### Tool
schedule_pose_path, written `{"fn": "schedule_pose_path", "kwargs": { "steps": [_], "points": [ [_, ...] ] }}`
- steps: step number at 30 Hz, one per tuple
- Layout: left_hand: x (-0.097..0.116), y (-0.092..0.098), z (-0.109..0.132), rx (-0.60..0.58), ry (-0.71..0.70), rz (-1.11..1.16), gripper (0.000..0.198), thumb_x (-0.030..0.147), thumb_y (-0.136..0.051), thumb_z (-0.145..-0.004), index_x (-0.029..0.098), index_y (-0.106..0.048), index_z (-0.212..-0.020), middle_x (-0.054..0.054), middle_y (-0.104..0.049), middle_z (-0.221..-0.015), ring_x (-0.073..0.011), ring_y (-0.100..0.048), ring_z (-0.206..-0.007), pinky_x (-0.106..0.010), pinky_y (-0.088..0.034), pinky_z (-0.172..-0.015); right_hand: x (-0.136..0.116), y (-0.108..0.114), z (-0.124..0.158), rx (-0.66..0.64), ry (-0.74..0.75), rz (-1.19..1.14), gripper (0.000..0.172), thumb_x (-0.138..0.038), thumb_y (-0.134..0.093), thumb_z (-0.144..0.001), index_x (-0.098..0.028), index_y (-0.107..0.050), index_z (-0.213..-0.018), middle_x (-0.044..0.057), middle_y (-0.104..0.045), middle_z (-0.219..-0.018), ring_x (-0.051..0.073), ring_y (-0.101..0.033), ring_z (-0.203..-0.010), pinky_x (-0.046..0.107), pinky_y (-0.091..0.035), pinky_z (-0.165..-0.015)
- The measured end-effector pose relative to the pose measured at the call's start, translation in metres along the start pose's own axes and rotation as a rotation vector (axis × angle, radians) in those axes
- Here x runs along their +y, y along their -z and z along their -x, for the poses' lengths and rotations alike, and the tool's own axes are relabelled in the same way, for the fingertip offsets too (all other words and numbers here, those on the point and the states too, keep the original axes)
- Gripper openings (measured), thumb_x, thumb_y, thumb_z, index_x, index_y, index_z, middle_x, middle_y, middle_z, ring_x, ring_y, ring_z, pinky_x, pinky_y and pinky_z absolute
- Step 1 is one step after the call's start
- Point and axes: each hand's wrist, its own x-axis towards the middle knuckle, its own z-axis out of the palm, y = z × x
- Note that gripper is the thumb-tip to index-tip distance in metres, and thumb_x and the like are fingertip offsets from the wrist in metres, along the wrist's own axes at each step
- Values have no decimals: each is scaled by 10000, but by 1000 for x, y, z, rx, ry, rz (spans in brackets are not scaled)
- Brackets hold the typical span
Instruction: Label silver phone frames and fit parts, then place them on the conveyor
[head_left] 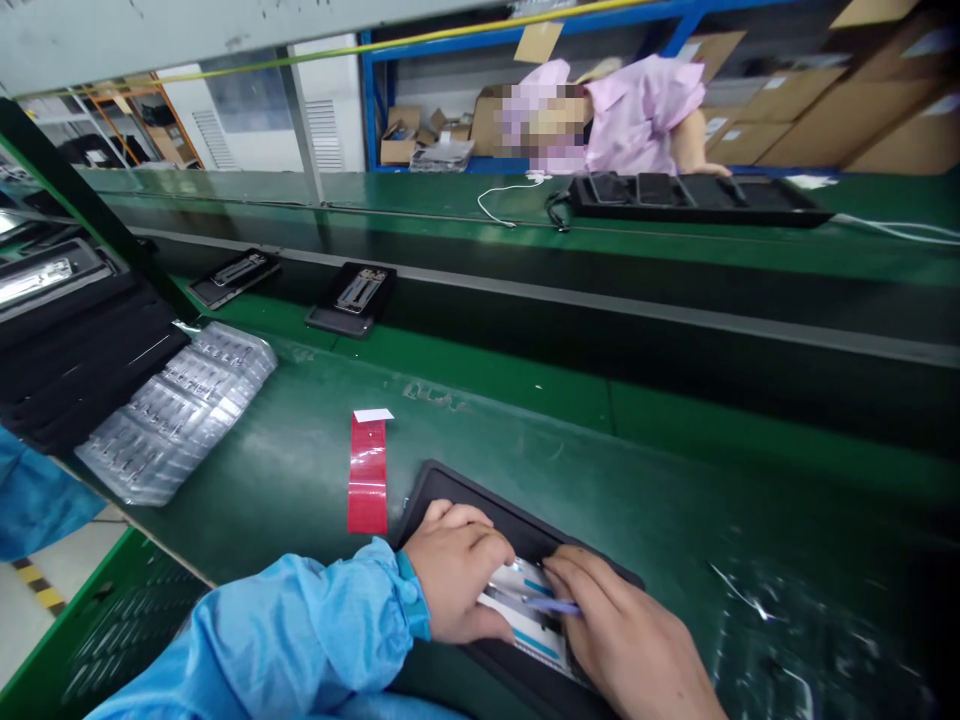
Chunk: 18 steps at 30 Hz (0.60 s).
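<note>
A black tray (461, 488) lies tilted across the green bench in front of me. On it rests a flat white and silver panel with blue strips (529, 640), which looks like a phone part. My left hand (457, 570) grips the panel's left side, thumb at its near edge and fingers at the far edge. My right hand (626, 630) covers the panel's right end with its fingers together around a slim purple tool (551, 605), perhaps tweezers. The fingers hide part of the tool. Beside the tray lies a red strip (367, 475) with a white end.
A clear plastic tray (184, 410) of small parts lies at left beside stacked black trays (82, 350). Clear plastic packaging (810, 650) is at right. Phone parts in black holders (352, 298) sit beyond. Across the line, a person in pink (645, 110) leans by a long black tray (697, 200).
</note>
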Motion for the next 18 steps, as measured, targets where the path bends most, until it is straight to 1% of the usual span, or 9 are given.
{"fn": "schedule_pose_path", "kwargs": {
  "steps": [3,6,9,11,13,15,18],
  "points": [
    [-3,-4,-1,48,-6,24,601,497,-798,-721,228,-562,-1204,-68,-688,-1209,-278,-503,-1247,-458,-310,-1068,-2,7,-3,-36,-66,-174,224,-183,-460,-904,-207,-636,-1040,68,-702,-1051,165,-691,-901,253,-544,-753],
    [-7,-10,-4,110,-24,63,426,459,-734,-791,240,-614,-1136,-43,-712,-1153,-255,-529,-1212,-439,-337,-1047,-12,21,-15,-98,-163,-401,155,-227,-458,-946,-225,-610,-979,61,-688,-1022,148,-676,-889,221,-541,-751],
    [-9,-12,-5,160,-43,100,302,445,-681,-845,248,-661,-1072,-24,-741,-1064,-231,-558,-1173,-417,-364,-1029,-25,34,-33,-168,-256,-570,198,-274,-437,-982,-236,-602,-880,40,-683,-922,140,-663,-819,211,-539,-732],
    [-9,-12,-6,183,-46,121,269,443,-676,-853,241,-688,-1029,-21,-755,-1010,-219,-580,-1139,-397,-384,-1017,-32,39,-42,-200,-296,-623,244,-298,-429,-989,-238,-604,-829,25,-672,-835,139,-653,-750,211,-539,-690],
    [-9,-12,-6,182,-36,128,221,423,-664,-867,238,-710,-978,-16,-763,-965,-206,-600,-1101,-380,-399,-1011,-36,40,-46,-202,-322,-631,269,-317,-432,-986,-237,-609,-800,19,-664,-792,141,-650,-720,214,-542,-673],
    [-8,-13,-6,166,-26,122,182,398,-647,-882,242,-725,-932,-9,-765,-918,-194,-614,-1068,-370,-407,-1010,-38,38,-46,-184,-336,-623,271,-325,-442,-983,-235,-620,-800,24,-675,-816,142,-660,-737,211,-547,-687],
    [-8,-14,-6,185,-19,135,165,374,-633,-889,244,-734,-905,-7,-760,-877,-183,-625,-1036,-355,-428,-991,-38,32,-38,-141,-344,-629,232,-325,-470,-974,-234,-652,-864,40,-703,-932,145,-682,-814,206,-554,-741]
  ]
}}
